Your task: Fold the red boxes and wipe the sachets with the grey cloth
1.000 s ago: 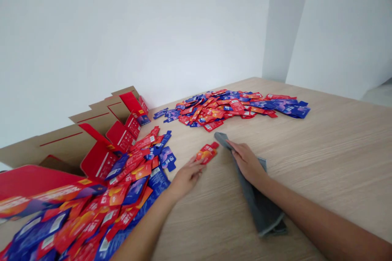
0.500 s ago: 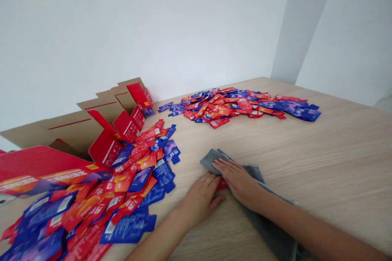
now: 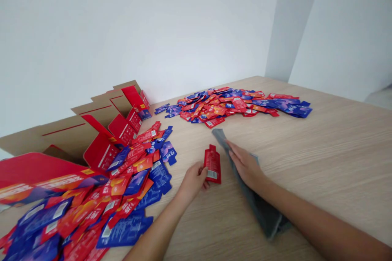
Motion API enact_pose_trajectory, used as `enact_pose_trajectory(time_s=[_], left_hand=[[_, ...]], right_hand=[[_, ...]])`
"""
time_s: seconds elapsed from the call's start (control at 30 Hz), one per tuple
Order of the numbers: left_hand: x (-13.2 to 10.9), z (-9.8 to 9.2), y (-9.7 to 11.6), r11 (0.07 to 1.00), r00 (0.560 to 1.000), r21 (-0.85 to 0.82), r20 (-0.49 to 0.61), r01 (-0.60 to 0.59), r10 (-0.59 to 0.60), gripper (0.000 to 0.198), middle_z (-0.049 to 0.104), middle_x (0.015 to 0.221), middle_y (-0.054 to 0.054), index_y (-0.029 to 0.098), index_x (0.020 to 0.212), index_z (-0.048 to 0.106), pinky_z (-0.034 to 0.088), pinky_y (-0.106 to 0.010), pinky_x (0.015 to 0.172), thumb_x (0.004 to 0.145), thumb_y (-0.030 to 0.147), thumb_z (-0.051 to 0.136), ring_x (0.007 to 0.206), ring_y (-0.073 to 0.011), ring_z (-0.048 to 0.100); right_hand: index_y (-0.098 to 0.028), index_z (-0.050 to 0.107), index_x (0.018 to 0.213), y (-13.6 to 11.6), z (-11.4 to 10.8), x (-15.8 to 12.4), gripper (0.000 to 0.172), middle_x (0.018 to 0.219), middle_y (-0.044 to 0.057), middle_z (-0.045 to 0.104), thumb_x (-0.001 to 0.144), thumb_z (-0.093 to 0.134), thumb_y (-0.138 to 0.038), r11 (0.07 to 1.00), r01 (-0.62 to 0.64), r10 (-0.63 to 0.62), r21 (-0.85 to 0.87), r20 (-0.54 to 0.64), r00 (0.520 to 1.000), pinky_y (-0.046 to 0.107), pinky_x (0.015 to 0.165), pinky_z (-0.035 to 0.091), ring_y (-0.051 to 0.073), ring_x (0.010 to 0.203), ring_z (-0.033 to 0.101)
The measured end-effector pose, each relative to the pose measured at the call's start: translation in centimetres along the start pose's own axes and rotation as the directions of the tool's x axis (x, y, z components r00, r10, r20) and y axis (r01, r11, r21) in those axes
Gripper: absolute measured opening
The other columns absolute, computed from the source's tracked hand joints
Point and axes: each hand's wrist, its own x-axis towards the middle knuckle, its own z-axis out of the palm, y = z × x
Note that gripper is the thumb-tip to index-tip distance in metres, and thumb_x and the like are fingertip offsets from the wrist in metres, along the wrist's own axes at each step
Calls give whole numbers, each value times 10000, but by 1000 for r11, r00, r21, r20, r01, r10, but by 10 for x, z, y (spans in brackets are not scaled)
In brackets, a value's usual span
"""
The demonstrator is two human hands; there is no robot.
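Since a moment ago the 2 hands have come apart, and the red packet (image 3: 212, 164) is out from under the grey cloth (image 3: 263, 216). The left hand (image 3: 192, 180) pinches the packet's bottom edge. The packet sits on the desk (image 3: 321, 163) just left of the cloth. The right hand (image 3: 245, 163) lies flat and open on the cloth.
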Motion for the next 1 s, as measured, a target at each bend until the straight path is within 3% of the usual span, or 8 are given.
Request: enact_pose_trajectory(time_s=[0.13, 0.33, 0.47, 0.57, 0.67, 0.73, 0.83, 1.0], left_hand=[[3, 5, -10, 952, 978, -256, 166, 168, -128, 147, 483, 389, 29, 177, 579, 503, 399, -241, 381, 724, 173, 478, 345, -123, 484], [0, -6, -15, 901, 963, -376, 234, 219, -136, 151, 495, 370, 67, 192, 659, 473, 342, -191, 307, 648, 255, 609, 297, -117, 473], [-8, -53, -19, 778, 988, -627, -97, 33, -120, 225, 539, 404, 62, 169, 673, 531, 367, -155, 340, 603, 304, 697, 321, -71, 468], [-10, -84, -19, 655, 894, -728, -411, -203, -180, 325, 621, 540, 52, 166, 741, 538, 444, -136, 452, 578, 378, 723, 437, -51, 533], [6, -82, -14, 637, 899, -740, -405, -218, -163, 413, 653, 632, 0, 144, 828, 546, 487, -191, 500, 618, 474, 678, 511, -92, 585], [32, -65, -8, 744, 938, -648, -337, -164, -86, 392, 667, 705, -46, 125, 910, 543, 504, -235, 518, 700, 447, 617, 564, -129, 618], [88, -35, 7, 976, 923, -146, -373, -162, 98, 303, 661, 927, -136, 94, 1035, 515, 535, -314, 672, 812, 299, 503, 798, -186, 658], [181, -4, 42, 941, 898, 272, -333, -201, 288, 408, 473, 1322, -171, 111, 1187, 488, 333, -380, 1036, 781, 116, 530, 1248, -228, 423]], right_hand=[[-125, 340, 1391, -37, 19, -18, 524, 1417, 89, 393, 868, 298, -129, 932, 361, -322, -33, 382, 866, 406, 1072, 291, 187, 1320, 307], [-69, 421, 1334, 9, 13, 5, 509, 1396, 135, 409, 843, 284, -67, 896, 198, -35, -397, 380, 924, 439, 1033, 331, 225, 1290, 363], [-91, 441, 1322, 30, 6, 12, 477, 1391, 119, 421, 878, 267, -92, 874, 159, -3, -460, 322, 947, 439, 1023, 338, 219, 1284, 373], [-110, 439, 1328, 25, 10, 9, 478, 1397, 101, 417, 882, 265, -102, 873, 155, 0, -462, 317, 948, 435, 1026, 328, 216, 1291, 361], [-130, 434, 1336, 17, 16, 8, 486, 1402, 91, 412, 880, 270, -105, 882, 161, -12, -443, 320, 947, 429, 1032, 314, 212, 1297, 351], [-134, 436, 1337, 13, 17, 8, 489, 1402, 92, 413, 878, 271, -104, 892, 163, -17, -422, 329, 944, 428, 1037, 304, 209, 1298, 350], [-129, 439, 1334, 9, 15, 10, 480, 1402, 93, 414, 879, 286, -116, 911, 139, 0, -389, 336, 942, 424, 1043, 291, 206, 1302, 343], [-175, 470, 1311, 9, 13, 11, 458, 1402, 65, 419, 872, 343, -146, 944, 82, 23, -320, 309, 951, 410, 1056, 263, 194, 1302, 340]])
